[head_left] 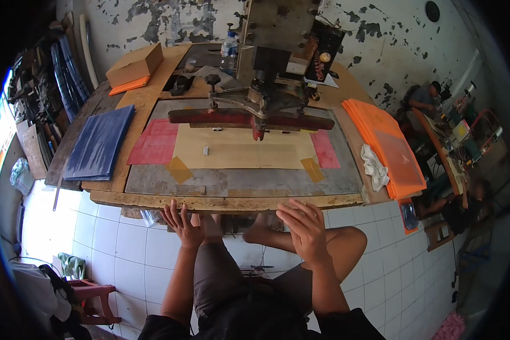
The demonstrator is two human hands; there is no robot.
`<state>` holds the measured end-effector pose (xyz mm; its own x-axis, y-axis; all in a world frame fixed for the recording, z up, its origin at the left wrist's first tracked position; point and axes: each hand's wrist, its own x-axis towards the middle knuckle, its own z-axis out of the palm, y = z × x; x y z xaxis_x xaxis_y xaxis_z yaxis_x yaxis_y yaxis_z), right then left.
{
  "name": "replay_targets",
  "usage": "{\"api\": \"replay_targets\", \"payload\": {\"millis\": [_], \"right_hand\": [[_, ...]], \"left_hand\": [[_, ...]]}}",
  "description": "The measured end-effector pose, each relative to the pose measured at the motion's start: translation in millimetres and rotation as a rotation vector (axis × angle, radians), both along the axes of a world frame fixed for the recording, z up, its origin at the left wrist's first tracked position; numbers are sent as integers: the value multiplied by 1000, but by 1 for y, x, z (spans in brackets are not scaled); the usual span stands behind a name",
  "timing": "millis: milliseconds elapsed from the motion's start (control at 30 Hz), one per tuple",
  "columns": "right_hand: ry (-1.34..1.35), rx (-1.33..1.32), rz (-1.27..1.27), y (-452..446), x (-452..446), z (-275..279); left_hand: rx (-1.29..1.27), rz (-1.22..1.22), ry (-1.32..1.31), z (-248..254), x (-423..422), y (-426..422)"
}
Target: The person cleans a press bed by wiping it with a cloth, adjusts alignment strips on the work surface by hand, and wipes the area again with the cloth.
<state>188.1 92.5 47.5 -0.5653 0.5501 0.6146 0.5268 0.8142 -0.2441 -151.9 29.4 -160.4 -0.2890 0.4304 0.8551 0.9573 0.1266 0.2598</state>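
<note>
Spreading your left hand [185, 228] wide, your right hand [306, 228] bent, fingers slightly parted, you face the yellow sheet [241, 157] beyond your fingertips.

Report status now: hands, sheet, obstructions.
Left hand, right hand: empty, near wooden front edge. Beige sheet flat, partly hidden by red bar. Small pale piece lying on sheet.

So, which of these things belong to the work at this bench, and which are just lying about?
Probably part of the work:
- Red-barred metal press
- Flat tan sheet beneath it
- Flat grey board under the sheet
- Blue plastic stack
- Orange plastic stack

Probably just lying about:
- Brown cardboard box
- Clear plastic bottle
- Crumpled white cloth
</note>
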Motion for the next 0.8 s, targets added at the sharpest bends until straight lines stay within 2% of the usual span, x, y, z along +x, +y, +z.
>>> {"api": "replay_targets", "payload": {"millis": [200,800], "right_hand": [[-39,-82,38,-21,33,-31],[-107,-166,69,-39,41,-41]], "left_hand": [[8,10,0,2,3,2],[50,-43,-66,25,13,-6]]}}
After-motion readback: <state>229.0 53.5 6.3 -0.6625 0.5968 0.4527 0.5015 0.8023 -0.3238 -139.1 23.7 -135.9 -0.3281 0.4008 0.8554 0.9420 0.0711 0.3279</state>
